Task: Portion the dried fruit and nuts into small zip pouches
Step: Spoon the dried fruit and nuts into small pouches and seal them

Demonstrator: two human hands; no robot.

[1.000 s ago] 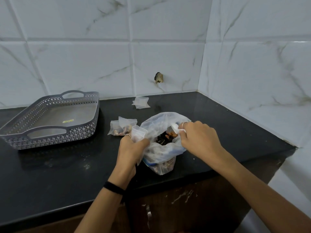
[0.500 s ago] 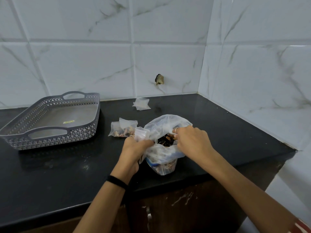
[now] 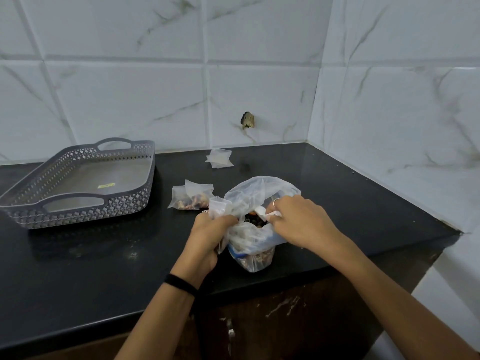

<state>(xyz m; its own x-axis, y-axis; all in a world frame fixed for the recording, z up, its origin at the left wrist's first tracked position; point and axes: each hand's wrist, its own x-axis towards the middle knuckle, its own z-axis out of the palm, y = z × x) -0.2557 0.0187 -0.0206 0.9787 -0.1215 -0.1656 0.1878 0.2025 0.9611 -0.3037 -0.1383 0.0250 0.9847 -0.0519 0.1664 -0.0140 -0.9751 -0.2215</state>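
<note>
Dried fruit and nuts [image 3: 255, 221] sit in the large plastic bag [image 3: 255, 203] on the table [image 3: 104, 268]; left hand [image 3: 207, 237] grips its rim plus 1 small pouch [image 3: 218, 205], right hand [image 3: 298, 222] pinches the opposite rim: mouth should be held wide.

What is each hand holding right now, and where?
Left hand grips the big plastic bag at its left rim, with a small pouch. Right hand pinches the right rim.
</note>
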